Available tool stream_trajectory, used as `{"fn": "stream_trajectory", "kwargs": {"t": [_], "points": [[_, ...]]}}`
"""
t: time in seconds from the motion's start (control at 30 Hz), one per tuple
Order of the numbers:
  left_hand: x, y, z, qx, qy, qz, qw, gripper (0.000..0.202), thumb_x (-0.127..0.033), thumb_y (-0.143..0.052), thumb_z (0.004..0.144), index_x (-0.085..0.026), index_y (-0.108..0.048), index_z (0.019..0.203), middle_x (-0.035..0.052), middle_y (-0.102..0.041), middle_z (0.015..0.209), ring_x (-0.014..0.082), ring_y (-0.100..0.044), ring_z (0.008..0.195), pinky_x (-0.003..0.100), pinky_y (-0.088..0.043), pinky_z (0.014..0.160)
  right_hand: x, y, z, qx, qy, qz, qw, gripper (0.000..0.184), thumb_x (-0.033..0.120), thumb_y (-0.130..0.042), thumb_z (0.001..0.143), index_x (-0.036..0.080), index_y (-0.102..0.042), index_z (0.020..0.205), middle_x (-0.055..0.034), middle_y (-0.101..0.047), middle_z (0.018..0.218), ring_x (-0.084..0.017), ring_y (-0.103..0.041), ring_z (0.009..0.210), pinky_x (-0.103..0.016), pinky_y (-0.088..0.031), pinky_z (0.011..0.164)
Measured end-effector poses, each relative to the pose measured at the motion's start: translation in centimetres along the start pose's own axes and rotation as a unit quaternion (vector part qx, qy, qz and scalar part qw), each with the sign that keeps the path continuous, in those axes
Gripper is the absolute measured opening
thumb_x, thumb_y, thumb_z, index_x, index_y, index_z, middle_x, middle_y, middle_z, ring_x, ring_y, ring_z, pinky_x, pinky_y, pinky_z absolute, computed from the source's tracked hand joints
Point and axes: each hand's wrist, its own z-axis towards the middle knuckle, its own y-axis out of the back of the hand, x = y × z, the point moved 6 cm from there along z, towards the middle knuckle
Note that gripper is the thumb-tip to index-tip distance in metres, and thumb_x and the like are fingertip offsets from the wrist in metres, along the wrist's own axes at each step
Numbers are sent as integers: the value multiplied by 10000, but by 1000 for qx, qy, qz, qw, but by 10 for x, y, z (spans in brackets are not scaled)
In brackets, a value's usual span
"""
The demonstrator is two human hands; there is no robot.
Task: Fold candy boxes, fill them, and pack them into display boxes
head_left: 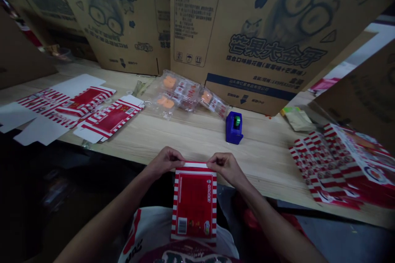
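Observation:
Between my two hands I hold a red and white striped carton (195, 201), its printed panel facing up, a barcode at its lower left. My left hand (166, 159) pinches its far left corner. The far right corner is pinched by my right hand (226, 167). Held just off the table's front edge, the carton hangs over my lap, its near end against my shirt. On the table beyond my hands stands a blue tape dispenser (234, 128) with a green roll. Clear packets (182, 93) with orange pieces lie behind.
Flat striped cartons (114, 118) lie on the wooden table (197, 135) at left. A stack of striped boxes (342, 164) sits at right, near a small yellowish packet (298, 118). Large cardboard boxes (197, 20) wall off the back.

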Motion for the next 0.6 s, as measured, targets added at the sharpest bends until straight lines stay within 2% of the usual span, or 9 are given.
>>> {"fn": "stream_trajectory", "kwargs": {"t": [0.17,0.27,0.37,0.47,0.6], "points": [[-6,3,6,14,-36,29,999,214,-316,-788,626,-113,-720,639,24,-657,593,126,-560,572,225,-420,571,8,-1,6,19,3,-32,999,167,290,-688,690,149,-644,612,-9,-633,582,-128,-549,539,-228,-413,521],[-4,2,3,10,-50,45,998,208,-314,-779,644,-117,-712,638,26,-648,629,130,-558,607,223,-413,583,14,-2,-3,34,47,-93,994,230,343,-649,770,147,-663,650,-35,-652,629,-154,-576,591,-242,-431,552],[2,-6,-3,-1,-72,37,997,206,-316,-769,668,-125,-707,718,48,-673,736,148,-579,669,234,-419,616,16,-5,-17,31,101,-138,985,253,378,-595,849,156,-698,785,-63,-687,763,-187,-616,698,-256,-463,624],[15,-16,-6,-51,-95,3,994,189,-310,-715,722,-125,-685,744,55,-668,740,152,-572,672,245,-415,629,5,-4,-28,-6,113,-122,986,232,385,-598,859,176,-695,830,-75,-694,859,-217,-639,798,-265,-488,705],[28,-27,-7,-150,-141,2,979,163,-231,-630,757,-128,-621,631,35,-621,658,145,-541,658,250,-398,644,-16,-5,-32,-41,95,-56,993,268,437,-615,829,188,-665,743,-62,-664,776,-218,-620,741,-254,-486,654]]}}
